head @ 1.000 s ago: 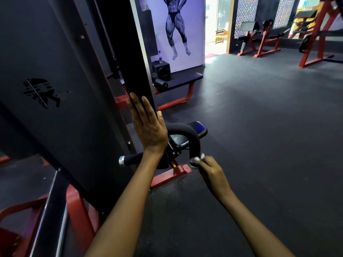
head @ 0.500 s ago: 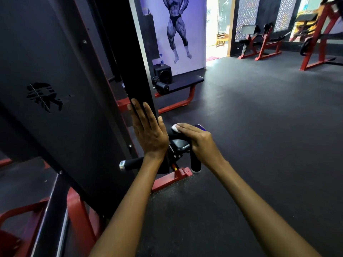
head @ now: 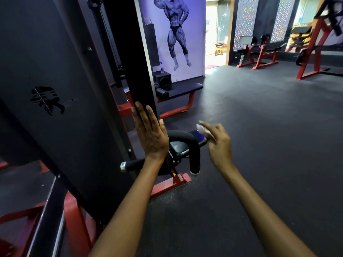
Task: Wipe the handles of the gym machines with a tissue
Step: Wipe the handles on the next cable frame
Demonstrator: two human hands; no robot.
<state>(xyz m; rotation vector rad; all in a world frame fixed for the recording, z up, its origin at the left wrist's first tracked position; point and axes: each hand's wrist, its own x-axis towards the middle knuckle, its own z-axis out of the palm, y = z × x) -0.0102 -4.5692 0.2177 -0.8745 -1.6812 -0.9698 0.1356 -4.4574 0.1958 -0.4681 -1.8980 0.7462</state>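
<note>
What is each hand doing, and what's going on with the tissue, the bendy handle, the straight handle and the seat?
Left hand: open, flat against the black machine panel.
Right hand: pinching the tissue, lifted off the handle.
Tissue: crumpled, held in the air.
Curved handle: untouched right now.
Straight handle: untouched.
Seat: nobody on it.

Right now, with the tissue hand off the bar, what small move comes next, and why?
Probably bring the right hand, pinching the tissue, down toward the straight grip at the handle's left end. The hand hangs clear above the curved grip, and the left hand only braces flat against the machine's upright.
</note>
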